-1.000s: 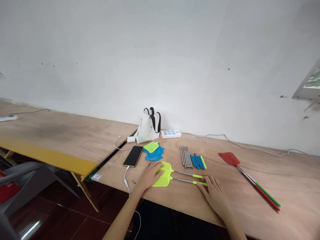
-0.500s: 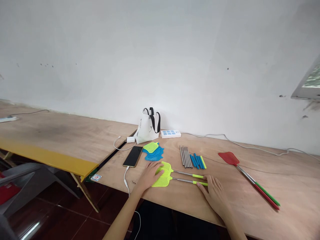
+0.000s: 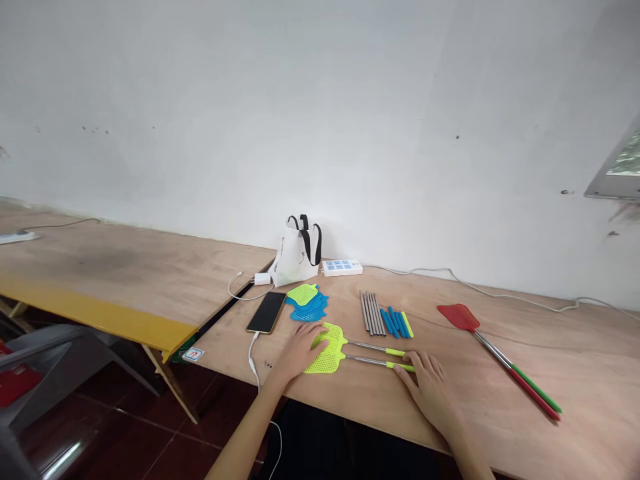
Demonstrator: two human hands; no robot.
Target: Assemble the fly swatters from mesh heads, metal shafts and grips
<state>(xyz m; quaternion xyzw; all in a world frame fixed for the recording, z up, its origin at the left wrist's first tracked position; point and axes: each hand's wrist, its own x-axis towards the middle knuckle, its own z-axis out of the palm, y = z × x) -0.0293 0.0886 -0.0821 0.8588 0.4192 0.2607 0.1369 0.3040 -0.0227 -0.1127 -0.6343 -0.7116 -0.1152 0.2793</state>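
Note:
Two yellow-green fly swatters (image 3: 324,358) lie side by side on the wooden table, their heads to the left and handles to the right. My left hand (image 3: 301,347) rests flat over the left part of the heads, fingers stretched out. At the handle ends, my right hand (image 3: 429,381) lies with thumb and fingers apart, touching the grips. Behind the swatters are several metal rods (image 3: 373,313), blue handle sleeves (image 3: 393,323) and one yellow-green sleeve (image 3: 407,325). A stack of blue swatter heads (image 3: 309,311) carries a yellow-green head (image 3: 302,294) on top.
On the right lie swatters with a red head (image 3: 458,316) and red and green handles. A phone (image 3: 266,313) on a white cable is left of the stack. A white bag (image 3: 295,257) and a power strip (image 3: 342,267) stand by the wall.

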